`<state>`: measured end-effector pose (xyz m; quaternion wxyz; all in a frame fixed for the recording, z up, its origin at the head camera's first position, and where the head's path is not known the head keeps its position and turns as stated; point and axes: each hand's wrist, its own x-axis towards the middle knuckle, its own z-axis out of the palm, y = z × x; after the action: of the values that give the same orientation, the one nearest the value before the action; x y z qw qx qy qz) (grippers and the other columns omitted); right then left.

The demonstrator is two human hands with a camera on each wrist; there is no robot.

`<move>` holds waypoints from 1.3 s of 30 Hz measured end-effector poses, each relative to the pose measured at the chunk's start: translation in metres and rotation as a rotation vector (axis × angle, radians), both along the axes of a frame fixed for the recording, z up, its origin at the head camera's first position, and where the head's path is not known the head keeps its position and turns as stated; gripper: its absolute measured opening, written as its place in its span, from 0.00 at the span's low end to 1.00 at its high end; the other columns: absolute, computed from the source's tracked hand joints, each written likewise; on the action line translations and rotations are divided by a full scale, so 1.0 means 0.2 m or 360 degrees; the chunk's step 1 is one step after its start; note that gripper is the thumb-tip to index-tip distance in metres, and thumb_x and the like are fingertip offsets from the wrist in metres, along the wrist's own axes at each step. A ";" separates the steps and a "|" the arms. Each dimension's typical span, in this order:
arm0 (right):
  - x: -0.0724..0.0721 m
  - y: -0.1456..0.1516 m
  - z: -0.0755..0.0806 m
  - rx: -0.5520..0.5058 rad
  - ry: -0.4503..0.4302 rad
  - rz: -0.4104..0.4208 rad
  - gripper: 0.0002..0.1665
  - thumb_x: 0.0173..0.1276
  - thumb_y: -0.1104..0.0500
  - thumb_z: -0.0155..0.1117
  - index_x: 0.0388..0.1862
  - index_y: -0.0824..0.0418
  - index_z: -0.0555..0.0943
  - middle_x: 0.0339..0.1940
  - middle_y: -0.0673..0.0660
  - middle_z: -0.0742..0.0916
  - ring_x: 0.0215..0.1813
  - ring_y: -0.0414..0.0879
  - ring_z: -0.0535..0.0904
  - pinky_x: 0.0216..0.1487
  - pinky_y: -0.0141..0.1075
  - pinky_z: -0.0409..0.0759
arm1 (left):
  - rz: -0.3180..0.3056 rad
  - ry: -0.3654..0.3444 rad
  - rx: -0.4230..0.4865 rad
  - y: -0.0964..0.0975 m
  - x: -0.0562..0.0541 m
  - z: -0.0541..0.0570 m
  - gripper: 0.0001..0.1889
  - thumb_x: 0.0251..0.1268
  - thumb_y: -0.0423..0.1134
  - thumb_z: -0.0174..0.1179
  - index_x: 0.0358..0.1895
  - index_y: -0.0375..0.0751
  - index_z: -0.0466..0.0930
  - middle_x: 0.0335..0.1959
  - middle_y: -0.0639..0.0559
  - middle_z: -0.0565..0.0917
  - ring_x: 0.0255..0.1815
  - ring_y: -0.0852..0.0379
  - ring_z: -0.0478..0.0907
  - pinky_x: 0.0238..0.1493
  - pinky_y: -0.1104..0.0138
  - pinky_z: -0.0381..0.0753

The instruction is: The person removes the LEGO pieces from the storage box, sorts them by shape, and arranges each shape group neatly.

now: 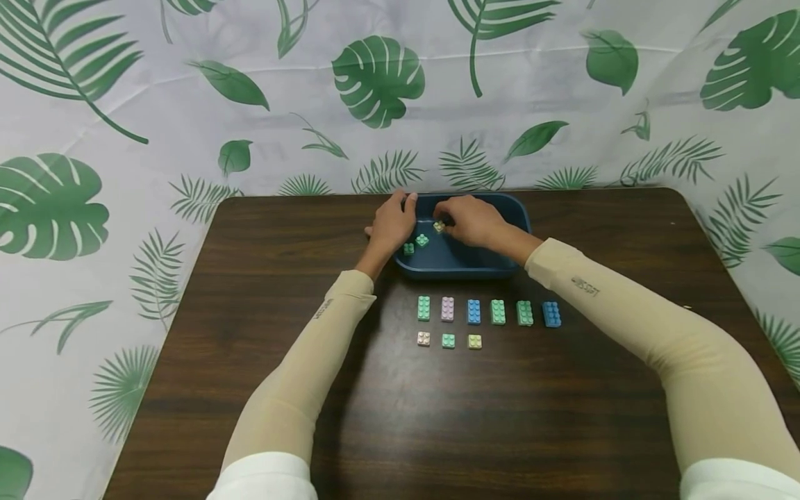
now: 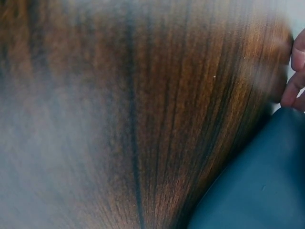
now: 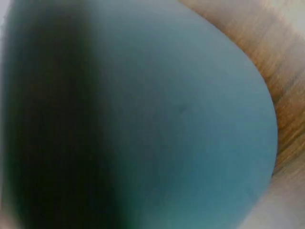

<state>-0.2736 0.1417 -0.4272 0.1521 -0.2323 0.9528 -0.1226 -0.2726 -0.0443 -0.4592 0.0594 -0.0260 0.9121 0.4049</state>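
Observation:
A dark blue tray (image 1: pixel 462 272) stands at the back of the table. My left hand (image 1: pixel 394 223) holds its left rim, thumb on the inner side; in the left wrist view the fingertips (image 2: pixel 293 90) meet the tray's edge. Inside the tray, my right hand (image 1: pixel 471 221) reaches down with bent fingers. Its fingertips are right at a small yellow toy brick (image 1: pixel 439 226); I cannot tell whether they pinch it. Two small green bricks, one (image 1: pixel 422 240) nearer the middle and another (image 1: pixel 409 248) by the left wall, lie on the tray floor. The right wrist view shows mostly tray wall (image 3: pixel 200 124).
In front of the tray, several long bricks form a row, from a green one (image 1: pixel 423 308) to a blue one (image 1: pixel 552 314). Nearer me lie three small bricks: pink (image 1: pixel 423 339), green (image 1: pixel 448 341) and yellow (image 1: pixel 475 342). A leaf-patterned cloth (image 1: pixel 281 139) hangs behind the table.

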 end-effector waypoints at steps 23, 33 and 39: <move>0.00 -0.01 0.00 0.0147 0.0126 0.0036 0.17 0.79 0.57 0.67 0.63 0.55 0.84 0.59 0.58 0.89 0.53 0.54 0.87 0.52 0.51 0.86 | -0.0012 -0.0030 -0.0002 0.00 -0.01 -0.01 0.21 0.88 0.60 0.37 0.53 0.49 0.73 0.44 0.45 0.80 0.62 0.42 0.80 0.71 0.29 0.56; 0.07 0.01 0.04 0.0108 0.0216 0.0100 0.15 0.78 0.58 0.67 0.60 0.56 0.85 0.53 0.58 0.90 0.48 0.53 0.88 0.45 0.49 0.86 | -0.0008 -0.0008 0.0004 0.00 0.02 0.03 0.21 0.88 0.58 0.37 0.53 0.47 0.72 0.48 0.42 0.81 0.64 0.39 0.79 0.72 0.28 0.55; 0.16 0.07 0.04 0.0147 0.0527 0.0245 0.14 0.76 0.60 0.69 0.58 0.58 0.86 0.48 0.58 0.91 0.47 0.55 0.87 0.40 0.47 0.85 | -0.0017 0.0009 0.0009 0.00 0.02 0.03 0.21 0.88 0.59 0.38 0.51 0.47 0.72 0.44 0.43 0.80 0.60 0.40 0.80 0.67 0.30 0.58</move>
<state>-0.2409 0.1549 -0.4196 0.0128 -0.3144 0.9488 -0.0267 -0.2677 -0.0440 -0.4526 0.0590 -0.0199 0.9112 0.4072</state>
